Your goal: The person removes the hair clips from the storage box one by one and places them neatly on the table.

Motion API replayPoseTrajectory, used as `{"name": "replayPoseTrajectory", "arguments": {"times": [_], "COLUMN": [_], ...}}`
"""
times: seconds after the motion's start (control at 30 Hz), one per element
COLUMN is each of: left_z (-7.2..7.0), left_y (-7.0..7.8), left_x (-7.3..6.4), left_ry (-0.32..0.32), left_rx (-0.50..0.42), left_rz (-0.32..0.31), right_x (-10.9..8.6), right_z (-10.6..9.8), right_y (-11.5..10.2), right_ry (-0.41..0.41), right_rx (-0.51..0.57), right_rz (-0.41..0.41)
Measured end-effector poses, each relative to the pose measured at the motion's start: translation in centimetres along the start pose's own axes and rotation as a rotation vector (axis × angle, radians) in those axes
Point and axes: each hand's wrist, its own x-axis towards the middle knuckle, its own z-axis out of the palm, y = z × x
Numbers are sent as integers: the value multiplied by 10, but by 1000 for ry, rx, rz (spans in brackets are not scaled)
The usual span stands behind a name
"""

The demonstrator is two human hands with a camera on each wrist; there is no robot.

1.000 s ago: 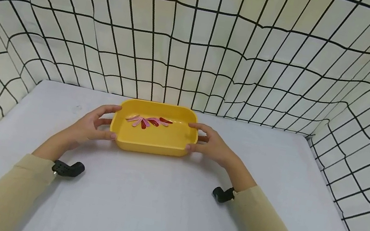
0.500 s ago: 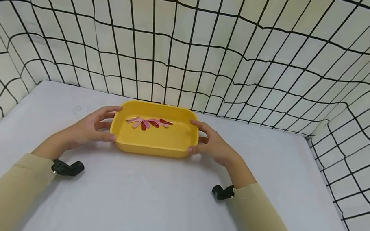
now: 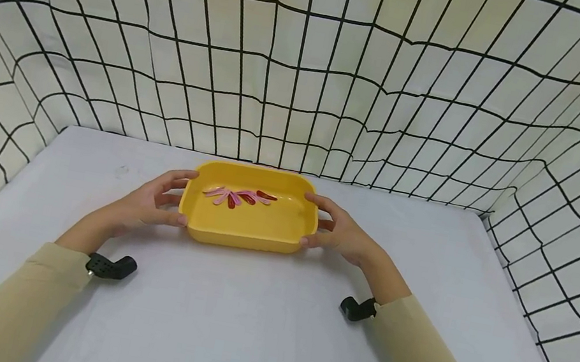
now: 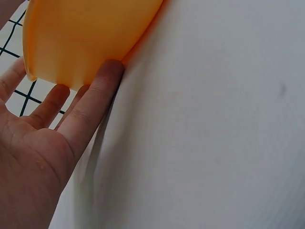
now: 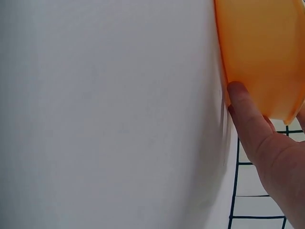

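A shallow yellow plastic tray (image 3: 247, 241) with rounded corners is on the white table near its back edge. Inside it, toward the back, several slim pink and red petal-shaped pieces (image 3: 240, 197) lie in a loose row. My left hand (image 3: 148, 204) grips the tray's left end, thumb at the front corner and fingers spread toward the back corner. At the opposite end my right hand (image 3: 341, 235) holds on the same way. In the left wrist view the thumb (image 4: 97, 98) presses the tray's wall low, close to the table; the right wrist view has that thumb (image 5: 245, 105) likewise low.
The white tabletop (image 3: 229, 326) stretches in front of the tray and to both sides. Black netting (image 3: 298, 66) over pale sheeting encloses the back, left and right. A dark band (image 3: 112, 267) is on the left wrist, another dark band (image 3: 358, 309) on the right.
The tray has slid slightly to the right and a little toward me, with both hands staying on its ends. The pink and red pieces keep their arrangement inside it.
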Motion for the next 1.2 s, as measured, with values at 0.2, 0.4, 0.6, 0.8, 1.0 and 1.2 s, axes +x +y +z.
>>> {"name": "replayPoseTrajectory", "arguments": {"times": [0.2, 0.4, 0.6, 0.8, 1.0, 1.2], "left_z": [7, 14, 18, 23, 26, 29], "left_y": [1, 0, 0, 2, 4, 6], "left_x": [4, 7, 7, 6, 6, 7], "left_ry": [-13, -28, -35, -41, -52, -61], "left_rx": [8, -14, -23, -24, -25, -18], "left_rz": [6, 24, 32, 48, 46, 33], "right_x": [-8, -16, -23, -27, -32, -34], "right_z": [-6, -11, -13, -14, -17, -19], "right_y": [6, 11, 12, 13, 14, 16], "right_ry": [6, 9, 10, 16, 7, 2], "right_rx": [-4, -22, -25, -35, -44, -25], "right_rz": [-5, -21, -22, -15, -23, -20]}}
